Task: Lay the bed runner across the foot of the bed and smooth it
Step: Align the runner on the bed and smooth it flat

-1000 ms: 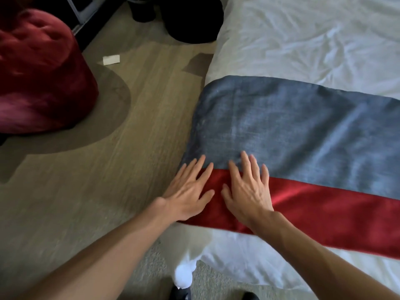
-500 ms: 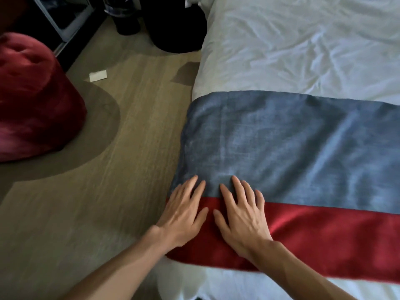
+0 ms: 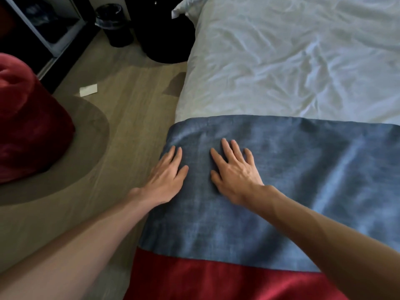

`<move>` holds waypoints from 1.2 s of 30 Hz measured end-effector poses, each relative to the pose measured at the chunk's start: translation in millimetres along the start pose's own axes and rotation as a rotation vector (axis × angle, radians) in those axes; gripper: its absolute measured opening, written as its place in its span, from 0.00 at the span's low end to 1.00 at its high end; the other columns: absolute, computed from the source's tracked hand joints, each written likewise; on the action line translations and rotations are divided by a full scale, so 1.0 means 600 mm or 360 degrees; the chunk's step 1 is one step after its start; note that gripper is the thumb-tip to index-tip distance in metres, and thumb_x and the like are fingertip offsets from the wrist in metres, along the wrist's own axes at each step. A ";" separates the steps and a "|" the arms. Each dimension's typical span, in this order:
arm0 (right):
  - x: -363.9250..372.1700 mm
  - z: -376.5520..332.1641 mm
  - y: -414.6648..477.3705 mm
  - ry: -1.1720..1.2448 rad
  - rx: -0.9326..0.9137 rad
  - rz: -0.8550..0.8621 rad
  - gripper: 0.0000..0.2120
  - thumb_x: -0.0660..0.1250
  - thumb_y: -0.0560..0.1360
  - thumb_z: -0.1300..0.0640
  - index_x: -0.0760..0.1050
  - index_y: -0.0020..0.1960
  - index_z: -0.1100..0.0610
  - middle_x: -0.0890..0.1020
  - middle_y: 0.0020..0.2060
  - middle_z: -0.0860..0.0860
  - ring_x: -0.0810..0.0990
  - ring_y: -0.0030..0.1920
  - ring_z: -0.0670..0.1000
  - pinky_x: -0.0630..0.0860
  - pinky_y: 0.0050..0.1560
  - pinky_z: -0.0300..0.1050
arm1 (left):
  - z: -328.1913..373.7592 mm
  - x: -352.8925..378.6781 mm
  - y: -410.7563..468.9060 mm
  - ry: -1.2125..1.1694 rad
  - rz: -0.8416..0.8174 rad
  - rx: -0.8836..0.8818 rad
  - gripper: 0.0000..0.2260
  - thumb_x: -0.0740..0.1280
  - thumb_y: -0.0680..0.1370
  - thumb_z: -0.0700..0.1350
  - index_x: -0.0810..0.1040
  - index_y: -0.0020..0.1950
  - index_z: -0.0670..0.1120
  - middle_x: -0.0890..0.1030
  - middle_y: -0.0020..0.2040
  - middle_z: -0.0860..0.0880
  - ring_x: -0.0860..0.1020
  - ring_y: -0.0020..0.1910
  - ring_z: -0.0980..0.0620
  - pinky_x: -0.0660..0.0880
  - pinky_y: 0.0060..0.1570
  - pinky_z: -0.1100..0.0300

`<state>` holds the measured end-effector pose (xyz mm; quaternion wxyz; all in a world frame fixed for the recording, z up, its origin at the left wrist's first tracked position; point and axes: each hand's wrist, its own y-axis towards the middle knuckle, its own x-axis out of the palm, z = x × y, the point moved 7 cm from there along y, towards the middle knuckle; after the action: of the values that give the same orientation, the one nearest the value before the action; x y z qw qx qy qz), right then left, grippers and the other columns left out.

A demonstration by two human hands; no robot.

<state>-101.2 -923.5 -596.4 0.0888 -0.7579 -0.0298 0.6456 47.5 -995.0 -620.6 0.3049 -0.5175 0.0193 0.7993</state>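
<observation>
The bed runner (image 3: 292,180) lies across the foot of the bed (image 3: 292,68), a wide blue-grey band with a red band along its near edge. It reaches the bed's left edge and runs out of view to the right. My left hand (image 3: 166,178) rests flat, fingers apart, on the blue band right at the bed's left edge. My right hand (image 3: 233,172) lies flat on the blue band just to its right, fingers spread. A few soft folds show in the runner to the right of my hands. The white duvet beyond is wrinkled.
A red velvet pouf (image 3: 28,122) stands on the floor at left, on a grey patch of the carpet (image 3: 91,131). A white paper scrap (image 3: 88,90) lies on the floor. A black bin (image 3: 114,24) and a dark round object (image 3: 164,29) stand near the bed's far left side.
Both hands have slid forward from the red band onto the blue band, still flat on the runner. The view has moved closer, so the red band now sits at the bottom.
</observation>
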 end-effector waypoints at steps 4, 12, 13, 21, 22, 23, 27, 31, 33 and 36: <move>-0.009 0.002 0.042 -0.0022 -0.0007 -0.0072 0.28 0.48 0.80 0.44 0.48 0.77 0.52 0.44 0.77 0.56 0.42 0.76 0.59 0.46 0.73 0.61 | 0.000 -0.014 0.033 0.0030 -0.0016 -0.0009 0.26 0.51 0.82 0.52 0.46 0.78 0.48 0.43 0.78 0.47 0.46 0.76 0.49 0.47 0.74 0.53; -0.027 -0.001 0.109 0.0026 -0.0014 -0.0054 0.20 0.52 0.80 0.49 0.62 0.69 0.56 0.44 0.77 0.58 0.41 0.76 0.60 0.48 0.72 0.62 | 0.000 -0.039 0.109 -0.0097 0.0019 0.0181 0.25 0.52 0.83 0.44 0.45 0.78 0.49 0.48 0.78 0.47 0.50 0.76 0.50 0.49 0.73 0.59; -0.030 0.002 0.117 0.0032 0.0003 -0.0046 0.18 0.52 0.80 0.51 0.62 0.68 0.57 0.44 0.77 0.58 0.41 0.76 0.60 0.48 0.72 0.62 | 0.003 -0.042 0.115 -0.0188 0.0026 0.0211 0.25 0.51 0.83 0.42 0.45 0.78 0.48 0.49 0.78 0.48 0.50 0.76 0.52 0.48 0.72 0.62; -0.075 0.052 0.169 0.0154 0.0231 0.0170 0.21 0.58 0.76 0.62 0.61 0.68 0.53 0.72 0.57 0.56 0.70 0.59 0.58 0.58 0.67 0.58 | -0.033 -0.055 0.203 -0.0384 -0.0163 0.0149 0.29 0.59 0.75 0.32 0.64 0.73 0.52 0.68 0.70 0.49 0.67 0.69 0.50 0.64 0.70 0.50; -0.076 0.059 0.175 0.0139 0.0251 0.0148 0.18 0.59 0.78 0.57 0.64 0.68 0.51 0.72 0.56 0.55 0.71 0.58 0.58 0.59 0.65 0.56 | -0.037 -0.057 0.210 -0.0274 -0.0205 0.0174 0.24 0.62 0.76 0.37 0.68 0.70 0.53 0.73 0.66 0.49 0.70 0.66 0.48 0.68 0.66 0.48; -0.076 0.067 0.180 0.0132 0.0278 0.0107 0.15 0.59 0.79 0.53 0.67 0.65 0.50 0.72 0.55 0.55 0.70 0.56 0.58 0.60 0.63 0.55 | -0.038 -0.062 0.213 -0.0083 -0.0230 0.0187 0.17 0.63 0.76 0.42 0.72 0.64 0.53 0.77 0.60 0.49 0.72 0.61 0.46 0.71 0.61 0.46; -0.077 0.063 0.194 0.0007 0.0220 0.0055 0.09 0.63 0.77 0.51 0.71 0.53 0.55 0.74 0.48 0.53 0.73 0.51 0.56 0.63 0.56 0.53 | -0.049 -0.085 0.214 0.0383 -0.0209 0.0220 0.10 0.62 0.76 0.50 0.69 0.35 0.52 0.73 0.39 0.47 0.71 0.48 0.43 0.69 0.45 0.50; -0.093 0.044 0.202 -0.0037 0.0162 0.0290 0.08 0.58 0.73 0.67 0.63 0.43 0.56 0.74 0.33 0.50 0.72 0.34 0.54 0.61 0.46 0.49 | -0.059 -0.138 0.220 0.0182 0.0172 0.0279 0.09 0.65 0.77 0.46 0.67 0.39 0.47 0.74 0.39 0.46 0.75 0.41 0.42 0.70 0.40 0.50; -0.095 0.043 0.210 -0.0019 0.0167 0.0379 0.07 0.59 0.74 0.66 0.64 0.44 0.56 0.74 0.36 0.51 0.70 0.35 0.54 0.60 0.45 0.48 | -0.077 -0.137 0.225 0.0099 0.0170 0.0153 0.07 0.63 0.78 0.46 0.67 0.43 0.47 0.74 0.41 0.46 0.74 0.41 0.44 0.72 0.41 0.48; -0.079 0.048 0.213 -0.0126 0.0197 0.0407 0.08 0.63 0.72 0.64 0.69 0.49 0.56 0.72 0.47 0.54 0.68 0.46 0.56 0.61 0.51 0.49 | -0.099 -0.108 0.228 0.0275 0.0039 -0.0066 0.09 0.64 0.76 0.42 0.66 0.53 0.47 0.74 0.52 0.41 0.73 0.51 0.40 0.72 0.52 0.43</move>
<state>-146.3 -1053.7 -576.9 0.0513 -0.7226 0.1034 0.6816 44.5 -1157.1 -632.7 0.2816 -0.5903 0.0355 0.7556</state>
